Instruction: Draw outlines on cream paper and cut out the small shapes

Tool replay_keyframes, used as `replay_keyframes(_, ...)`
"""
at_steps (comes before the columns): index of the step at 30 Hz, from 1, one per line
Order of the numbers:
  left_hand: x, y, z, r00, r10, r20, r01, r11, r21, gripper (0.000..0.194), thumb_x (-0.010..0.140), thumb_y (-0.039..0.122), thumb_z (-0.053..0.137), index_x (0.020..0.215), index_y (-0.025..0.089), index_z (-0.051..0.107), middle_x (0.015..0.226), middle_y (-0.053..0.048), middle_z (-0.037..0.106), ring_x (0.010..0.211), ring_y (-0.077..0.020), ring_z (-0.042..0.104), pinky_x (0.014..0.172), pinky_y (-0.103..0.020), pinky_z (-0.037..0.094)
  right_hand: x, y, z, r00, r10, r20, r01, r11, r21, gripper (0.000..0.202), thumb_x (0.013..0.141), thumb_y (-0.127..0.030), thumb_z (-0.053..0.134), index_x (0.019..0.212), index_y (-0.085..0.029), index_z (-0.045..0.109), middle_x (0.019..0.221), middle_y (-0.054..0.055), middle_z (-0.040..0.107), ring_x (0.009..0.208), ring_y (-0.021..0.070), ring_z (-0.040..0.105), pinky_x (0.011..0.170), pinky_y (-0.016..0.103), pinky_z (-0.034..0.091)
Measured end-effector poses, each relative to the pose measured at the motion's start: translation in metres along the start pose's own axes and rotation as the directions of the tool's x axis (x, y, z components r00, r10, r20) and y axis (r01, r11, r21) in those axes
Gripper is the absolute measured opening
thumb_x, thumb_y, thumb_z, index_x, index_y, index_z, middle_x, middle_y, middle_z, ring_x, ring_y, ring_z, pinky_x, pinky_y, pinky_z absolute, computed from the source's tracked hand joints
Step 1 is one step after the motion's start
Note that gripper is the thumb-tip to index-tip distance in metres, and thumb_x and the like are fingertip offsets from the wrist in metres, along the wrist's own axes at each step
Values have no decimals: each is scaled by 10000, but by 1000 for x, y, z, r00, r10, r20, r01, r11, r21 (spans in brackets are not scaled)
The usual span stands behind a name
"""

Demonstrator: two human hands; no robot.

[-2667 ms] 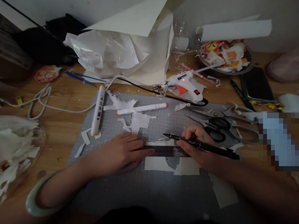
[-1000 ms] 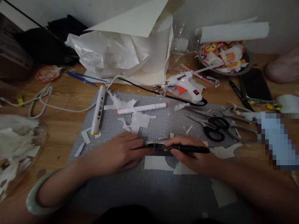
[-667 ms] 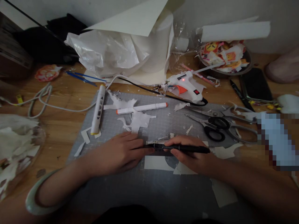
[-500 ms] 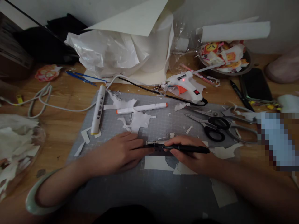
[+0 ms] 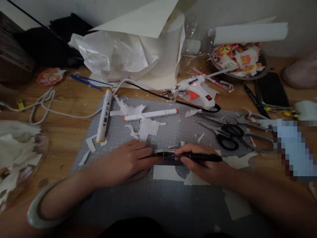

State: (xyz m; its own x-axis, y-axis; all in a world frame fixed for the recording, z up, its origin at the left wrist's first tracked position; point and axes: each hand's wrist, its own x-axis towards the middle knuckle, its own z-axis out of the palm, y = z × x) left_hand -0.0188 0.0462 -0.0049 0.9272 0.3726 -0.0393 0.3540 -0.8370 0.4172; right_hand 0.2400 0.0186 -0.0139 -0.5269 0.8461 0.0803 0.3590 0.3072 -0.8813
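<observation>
Grey cutting mat (image 5: 158, 201) under both my hands, on the wooden tabletop (image 5: 61, 132), near its front edge. My left hand (image 5: 126, 163) lies flat, fingers together and stretched rightward, pressing down the left end of a dark ruler (image 5: 170, 159). My right hand (image 5: 205, 165) pinches a black pen (image 5: 190, 155) between thumb and fingers; the pen lies nearly level along the ruler's far edge, tip pointing left, just beside my left fingertips. Ruler sits across a white paper piece (image 5: 164, 172) at the mat's middle front; whether the tip touches paper I cannot tell. Pale bangle (image 5: 37, 218) on my left wrist.

Far part of the mat: two white markers, one (image 5: 104, 115) along the left edge, one with an orange cap (image 5: 150, 114) lying crosswise, paper scraps (image 5: 148, 127) between. Right edge of the mat: scissors (image 5: 225, 134) with black handles. Beyond the mat's far edge: white glue gun (image 5: 198, 92), red light on. Back right of the tabletop: dark phone (image 5: 272, 90).
</observation>
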Motion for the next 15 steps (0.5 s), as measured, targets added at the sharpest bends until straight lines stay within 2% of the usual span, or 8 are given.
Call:
replay_keyframes(5, 0, 1, 1, 1000, -1, -10, 1, 1000, 11, 416, 911, 105, 476, 1315, 203, 485, 868, -32, 607, 765, -196, 518, 688, -317, 359, -1, 1, 0, 1000, 15, -13, -15, 1000, 7, 155, 886, -186, 503, 967, -157, 631, 751, 24, 668, 640, 118, 613, 578, 217, 462)
replay_keyframes(15, 0, 1, 2, 1000, -13, -7, 13, 1000, 14, 403, 914, 113, 460, 1304, 208, 489, 885, -33, 616, 775, -192, 529, 702, -322, 374, -4, 3, 1, 993, 110, -49, -102, 984, 146, 129, 867, -205, 497, 909, -154, 608, 713, 29, 652, 613, 129, 604, 555, 249, 481)
